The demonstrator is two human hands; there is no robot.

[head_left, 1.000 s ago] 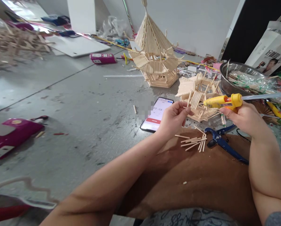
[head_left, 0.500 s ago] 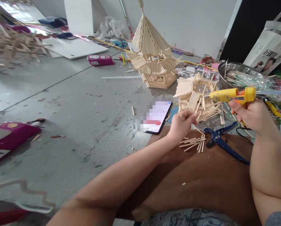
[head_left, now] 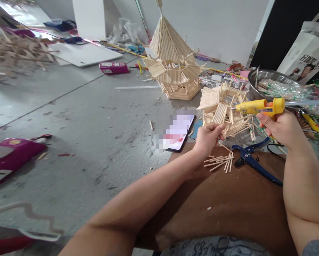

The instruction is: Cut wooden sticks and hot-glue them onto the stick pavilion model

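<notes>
My right hand [head_left: 279, 126] is wrapped round the grip of a yellow glue gun [head_left: 258, 106], its nozzle pointing left over a partly built model of wooden sticks [head_left: 220, 112]. At the model's near edge, my left hand [head_left: 209, 137] is closed, thumb and fingertips pinched on what looks like a short wooden stick, mostly hidden by the fingers. Below the left hand, several loose wooden sticks [head_left: 219, 163] lie on a brown board [head_left: 229, 199]. Blue cutting pliers [head_left: 251, 161] rest on it just to the right of these sticks.
Behind stands a taller stick pagoda [head_left: 172, 67]. A phone [head_left: 179, 133] with a lit screen lies left of my left hand. At the right are a metal bowl [head_left: 251, 85] with wrapped sticks and a white bag [head_left: 298, 49]. Purple devices [head_left: 15, 156] lie on the grey floor [head_left: 90, 142].
The glue gun in my right hand has shifted slightly left, its nozzle now closer over the stick model. My left hand has barely moved and keeps its pinch.
</notes>
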